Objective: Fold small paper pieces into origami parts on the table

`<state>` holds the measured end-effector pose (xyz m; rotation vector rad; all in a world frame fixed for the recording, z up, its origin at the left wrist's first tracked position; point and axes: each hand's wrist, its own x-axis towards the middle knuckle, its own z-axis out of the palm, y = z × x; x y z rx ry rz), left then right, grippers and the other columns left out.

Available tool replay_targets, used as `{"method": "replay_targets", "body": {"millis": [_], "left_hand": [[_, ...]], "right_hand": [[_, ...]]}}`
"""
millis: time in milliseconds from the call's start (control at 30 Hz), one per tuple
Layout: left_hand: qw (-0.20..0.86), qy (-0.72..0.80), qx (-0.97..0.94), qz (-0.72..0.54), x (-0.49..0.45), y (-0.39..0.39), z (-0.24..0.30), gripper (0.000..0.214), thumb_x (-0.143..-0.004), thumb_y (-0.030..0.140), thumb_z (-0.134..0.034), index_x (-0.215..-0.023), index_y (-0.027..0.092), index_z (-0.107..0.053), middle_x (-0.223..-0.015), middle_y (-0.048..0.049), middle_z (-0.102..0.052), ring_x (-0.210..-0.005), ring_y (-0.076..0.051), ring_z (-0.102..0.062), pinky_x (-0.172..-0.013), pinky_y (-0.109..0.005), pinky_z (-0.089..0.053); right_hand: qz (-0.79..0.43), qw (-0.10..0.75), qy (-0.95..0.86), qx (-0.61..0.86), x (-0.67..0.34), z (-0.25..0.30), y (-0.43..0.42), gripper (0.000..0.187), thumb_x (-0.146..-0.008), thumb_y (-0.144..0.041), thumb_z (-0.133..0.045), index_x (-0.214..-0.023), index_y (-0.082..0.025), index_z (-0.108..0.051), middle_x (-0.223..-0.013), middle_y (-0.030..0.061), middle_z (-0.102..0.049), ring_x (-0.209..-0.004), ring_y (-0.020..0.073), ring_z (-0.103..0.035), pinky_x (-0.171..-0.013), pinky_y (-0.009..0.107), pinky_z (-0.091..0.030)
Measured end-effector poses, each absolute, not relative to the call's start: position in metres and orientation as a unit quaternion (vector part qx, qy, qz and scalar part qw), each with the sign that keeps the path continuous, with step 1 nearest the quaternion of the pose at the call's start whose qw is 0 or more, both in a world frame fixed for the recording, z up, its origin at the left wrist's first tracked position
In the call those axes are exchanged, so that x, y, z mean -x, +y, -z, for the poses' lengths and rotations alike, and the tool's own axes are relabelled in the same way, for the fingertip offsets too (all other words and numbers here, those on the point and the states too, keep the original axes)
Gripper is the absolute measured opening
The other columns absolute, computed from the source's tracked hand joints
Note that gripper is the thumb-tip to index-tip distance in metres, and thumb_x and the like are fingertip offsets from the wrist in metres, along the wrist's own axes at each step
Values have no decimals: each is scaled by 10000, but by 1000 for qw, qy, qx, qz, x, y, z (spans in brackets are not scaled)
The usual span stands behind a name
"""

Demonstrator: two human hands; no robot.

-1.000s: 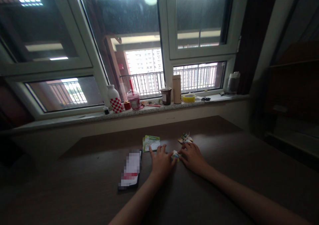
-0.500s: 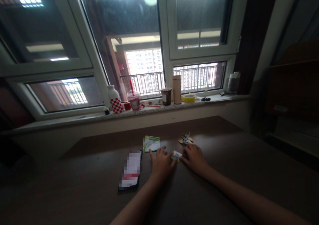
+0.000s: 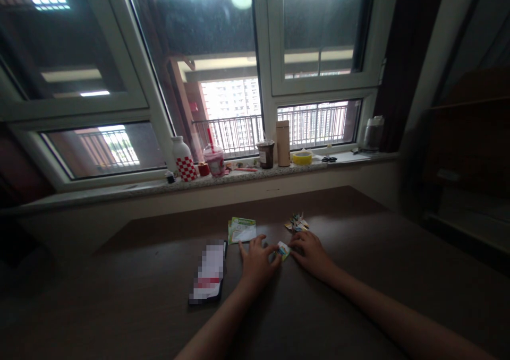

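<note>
A small folded piece of printed paper [image 3: 284, 250], white with blue, yellow and green, is between my two hands just above the dark table. My left hand [image 3: 256, 263] pinches its left edge with thumb and index finger, the other fingers spread over the tabletop. On the opposite side, my right hand [image 3: 313, 252] has its thumb and curled fingertips closed at the paper's right edge. Just beyond the right fingers lies a small pile of pointed folded paper pieces [image 3: 297, 222]. Flat green-and-white printed sheets [image 3: 243, 229] lie past my left fingertips.
A phone [image 3: 209, 272] with a blurred screen lies left of my left forearm. Along the windowsill [image 3: 247, 174] stand a checkered bottle [image 3: 184, 161], a pink drink cup [image 3: 215, 160], a brown cup [image 3: 265, 154], a tan cylinder [image 3: 282, 143] and yellow tape [image 3: 302, 158].
The small folded paper has tilted slightly between my fingers, and more of its face shows. My right thumb has shifted a little to the right. The other things have stayed put.
</note>
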<state>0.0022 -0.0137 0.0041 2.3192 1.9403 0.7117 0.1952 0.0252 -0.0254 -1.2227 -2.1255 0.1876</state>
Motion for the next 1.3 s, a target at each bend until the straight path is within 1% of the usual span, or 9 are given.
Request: {"method": "replay_targets", "body": {"millis": [167, 300, 500, 867, 1067, 1300], "left_hand": [[25, 630, -746, -213, -1, -13, -5, 266, -831, 472, -614, -1080, 430, -697, -1358, -54, -531, -1295, -292, -438, -1101, -711, -44], [32, 637, -743, -203, -1, -13, -4, 283, -826, 492, -609, -1092, 438, -691, -1371, -44, -517, -1303, -292, -427, -1111, -698, -29], [40, 635, -746, -197, -1, -13, -5, 308, -822, 505, -607, -1118, 453, -677, -1387, -43, -503, -1311, -302, -415, -1103, -710, -7], [38, 632, -750, -191, 0, -12, -5, 316, -812, 501, -617, -1124, 484, -664, -1394, -15, -495, -1347, -312, -353, -1100, -720, -37], [40, 626, -755, -191, 1, -13, -6, 315, -812, 502, -618, -1122, 484, -665, -1402, -4, -492, -1353, -321, -338, -1097, -728, -16], [50, 615, -762, -195, 0, -15, -7, 297, -808, 494, -634, -1102, 484, -673, -1402, -1, -500, -1349, -304, -342, -1096, -728, 10]], "right_hand": [[-84, 349, -809, 465, -196, 27, 28, 215, -793, -123, -585, -906, -218, -741, -1019, 68, -681, -1044, 243, -581, -982, 411, -407], [-90, 350, -808, 464, -198, 29, 30, 233, -778, -96, -575, -885, -217, -743, -1006, 66, -685, -1036, 241, -581, -973, 405, -410], [-109, 351, -808, 461, -200, 31, 34, 169, -806, -154, -599, -870, -217, -743, -995, 63, -686, -1028, 235, -583, -968, 402, -409], [-113, 345, -803, 472, -200, 28, 34, 120, -824, -192, -631, -869, -216, -740, -995, 64, -688, -1040, 242, -572, -955, 403, -408], [-114, 360, -799, 468, -199, 26, 31, 145, -845, -221, -623, -934, -237, -737, -1008, 67, -674, -1037, 237, -573, -946, 405, -411], [-131, 358, -799, 464, -199, 25, 32, 116, -852, -222, -619, -883, -226, -731, -1001, 64, -665, -1036, 234, -572, -941, 397, -413]]}}
